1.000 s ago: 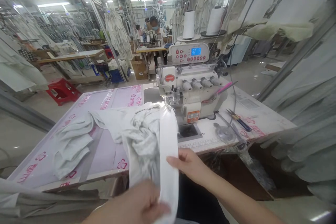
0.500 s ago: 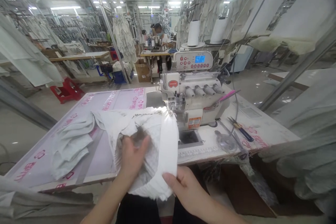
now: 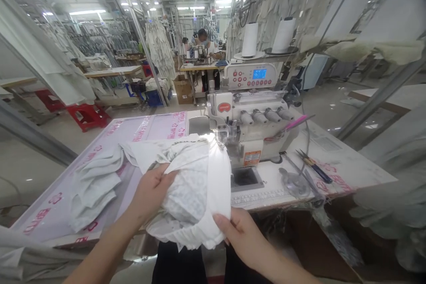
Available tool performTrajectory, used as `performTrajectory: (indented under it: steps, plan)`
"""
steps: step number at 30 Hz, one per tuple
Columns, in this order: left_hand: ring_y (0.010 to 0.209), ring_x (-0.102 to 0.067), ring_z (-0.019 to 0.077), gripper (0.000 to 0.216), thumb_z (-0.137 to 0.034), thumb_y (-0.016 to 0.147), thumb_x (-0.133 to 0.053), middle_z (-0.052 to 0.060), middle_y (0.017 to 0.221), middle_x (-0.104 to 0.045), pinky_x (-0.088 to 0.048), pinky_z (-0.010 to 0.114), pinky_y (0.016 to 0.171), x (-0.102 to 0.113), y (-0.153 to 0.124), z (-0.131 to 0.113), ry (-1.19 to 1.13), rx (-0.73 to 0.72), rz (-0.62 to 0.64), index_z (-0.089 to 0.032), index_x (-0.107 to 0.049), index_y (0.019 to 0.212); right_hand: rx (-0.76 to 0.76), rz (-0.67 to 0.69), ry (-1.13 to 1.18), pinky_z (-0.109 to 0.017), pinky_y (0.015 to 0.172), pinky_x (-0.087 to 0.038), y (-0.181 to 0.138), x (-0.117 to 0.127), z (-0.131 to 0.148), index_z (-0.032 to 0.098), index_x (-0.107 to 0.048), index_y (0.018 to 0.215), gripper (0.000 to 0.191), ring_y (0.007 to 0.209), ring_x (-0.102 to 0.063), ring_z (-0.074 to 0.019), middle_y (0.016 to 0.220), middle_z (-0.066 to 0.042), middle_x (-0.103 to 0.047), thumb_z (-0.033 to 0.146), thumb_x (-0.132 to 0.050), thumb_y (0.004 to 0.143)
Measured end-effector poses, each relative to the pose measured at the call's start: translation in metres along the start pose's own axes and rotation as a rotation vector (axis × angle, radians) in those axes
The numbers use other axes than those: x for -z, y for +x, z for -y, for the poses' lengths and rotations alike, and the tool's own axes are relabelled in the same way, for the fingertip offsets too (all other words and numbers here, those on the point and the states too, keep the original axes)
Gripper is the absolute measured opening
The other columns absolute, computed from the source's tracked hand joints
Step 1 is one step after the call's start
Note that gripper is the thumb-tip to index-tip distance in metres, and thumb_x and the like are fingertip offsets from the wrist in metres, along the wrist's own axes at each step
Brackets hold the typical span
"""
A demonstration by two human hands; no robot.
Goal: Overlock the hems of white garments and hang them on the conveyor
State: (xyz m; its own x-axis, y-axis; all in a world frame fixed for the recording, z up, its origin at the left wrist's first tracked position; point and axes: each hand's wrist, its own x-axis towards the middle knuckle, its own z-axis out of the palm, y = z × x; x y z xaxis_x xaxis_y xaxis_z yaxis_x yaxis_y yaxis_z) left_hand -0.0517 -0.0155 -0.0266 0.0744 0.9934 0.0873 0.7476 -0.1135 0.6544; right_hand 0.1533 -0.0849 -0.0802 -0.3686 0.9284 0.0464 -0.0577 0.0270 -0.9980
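Note:
A white garment piece (image 3: 191, 182) with a gathered, band-like edge lies partly on the table, its far edge under the lit needle area of an overlock sewing machine (image 3: 246, 120). My left hand (image 3: 151, 191) pinches a fold of the cloth on the left side of its opening. On the lower right, my right hand (image 3: 236, 230) grips the white band (image 3: 218, 186) between thumb and fingers. The rest of the garment (image 3: 96, 182) trails leftward in loose folds over the table.
Snips (image 3: 314, 166) and a clear round dish (image 3: 294, 182) lie right of the machine. Two white thread cones (image 3: 249, 40) stand behind it. A red stool (image 3: 87, 115) is on the floor at left. Farther back, another person (image 3: 203, 42) sits at a machine.
My left hand has come out of the garment's opening and moved left, now pinching its edge. The opening is spread differently, showing more inner cloth. My right hand keeps hold of the band.

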Motion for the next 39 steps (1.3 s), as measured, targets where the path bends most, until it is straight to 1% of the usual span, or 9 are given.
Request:
performTrajectory:
  steps: [11, 17, 19, 22, 24, 27, 30, 33, 39]
  plan:
    - [0.069, -0.053, 0.0183, 0.028, -0.042, 0.08, -0.037, 0.0, 0.067, -0.057, -0.038, 0.025, 0.06, 0.0, 0.021, -0.007, 0.089, -0.048, -0.116, -0.019, -0.054, 0.076, -0.054, -0.065, -0.107, -0.021, 0.045, -0.027, 0.031, 0.023, 0.007, 0.015, -0.039, 0.057, 0.039, 0.048, -0.034, -0.0091, 0.051, 0.002, -0.037, 0.046, -0.04, 0.082]
    - [0.091, -0.05, 0.0182, 0.026, -0.028, 0.072, -0.047, 0.005, 0.094, -0.056, -0.037, 0.027, 0.079, 0.003, 0.081, -0.026, 0.156, -0.328, -0.467, -0.017, -0.051, 0.096, 0.009, -0.117, -0.166, -0.021, 0.048, -0.029, 0.065, 0.036, 0.012, 0.014, -0.042, 0.059, 0.037, 0.05, -0.035, -0.0097, 0.052, 0.002, -0.038, 0.044, -0.042, 0.08]
    - [0.098, -0.048, 0.0207, 0.031, -0.03, 0.072, -0.047, 0.008, 0.099, -0.055, -0.035, 0.03, 0.083, 0.003, 0.112, -0.034, 0.179, -0.329, -0.295, -0.015, -0.051, 0.099, -0.001, -0.133, -0.168, -0.021, 0.046, -0.029, 0.069, 0.036, 0.012, 0.015, -0.042, 0.059, 0.037, 0.048, -0.036, -0.0099, 0.051, 0.003, -0.038, 0.045, -0.043, 0.08]
    - [0.083, -0.053, 0.0223, 0.034, -0.034, 0.066, -0.054, 0.008, 0.085, -0.059, -0.039, 0.031, 0.075, 0.003, 0.15, -0.04, 0.207, -0.273, 0.118, -0.012, -0.054, 0.092, -0.024, -0.161, -0.155, -0.021, 0.045, -0.031, 0.068, 0.034, 0.01, 0.015, -0.041, 0.058, 0.038, 0.047, -0.039, -0.0104, 0.051, 0.002, -0.041, 0.047, -0.044, 0.079]
    - [0.073, -0.054, 0.0204, 0.035, -0.033, 0.061, -0.058, 0.007, 0.08, -0.059, -0.04, 0.028, 0.067, 0.002, 0.161, -0.04, 0.208, -0.279, 0.214, -0.012, -0.054, 0.089, -0.026, -0.165, -0.143, -0.021, 0.044, -0.031, 0.067, 0.033, 0.007, 0.015, -0.041, 0.058, 0.039, 0.047, -0.038, -0.0101, 0.052, 0.002, -0.041, 0.048, -0.044, 0.079]
    - [0.069, -0.053, 0.0181, 0.032, -0.03, 0.062, -0.056, 0.005, 0.08, -0.058, -0.04, 0.027, 0.061, 0.002, 0.15, -0.041, 0.192, -0.305, 0.155, -0.013, -0.05, 0.089, -0.019, -0.157, -0.137, -0.021, 0.043, -0.03, 0.067, 0.032, 0.003, 0.015, -0.04, 0.059, 0.039, 0.046, -0.036, -0.0093, 0.051, 0.002, -0.039, 0.047, -0.044, 0.08]
    - [0.078, -0.051, 0.0163, 0.026, -0.021, 0.069, -0.048, 0.004, 0.088, -0.055, -0.04, 0.027, 0.069, 0.002, 0.12, -0.041, 0.161, -0.388, 0.034, -0.015, -0.046, 0.094, -0.014, -0.148, -0.117, -0.021, 0.043, -0.03, 0.068, 0.031, 0.002, 0.015, -0.04, 0.059, 0.039, 0.047, -0.036, -0.0093, 0.052, 0.002, -0.039, 0.048, -0.044, 0.08]
    - [0.086, -0.047, 0.0151, 0.017, -0.012, 0.072, -0.044, 0.004, 0.088, -0.052, -0.038, 0.027, 0.075, 0.003, 0.088, -0.032, 0.195, -0.631, -0.133, -0.016, -0.05, 0.087, -0.01, -0.15, -0.096, -0.021, 0.043, -0.028, 0.07, 0.029, 0.002, 0.015, -0.04, 0.058, 0.039, 0.046, -0.035, -0.0092, 0.051, 0.002, -0.038, 0.048, -0.044, 0.079]
    - [0.069, -0.045, 0.0133, 0.015, -0.004, 0.072, -0.047, 0.003, 0.073, -0.054, -0.038, 0.025, 0.059, 0.002, 0.057, 0.0, 0.424, -1.075, -0.298, -0.016, -0.053, 0.079, -0.032, -0.155, -0.037, -0.021, 0.044, -0.028, 0.071, 0.029, -0.002, 0.016, -0.037, 0.058, 0.042, 0.048, -0.034, -0.0093, 0.051, 0.002, -0.037, 0.053, -0.046, 0.076]
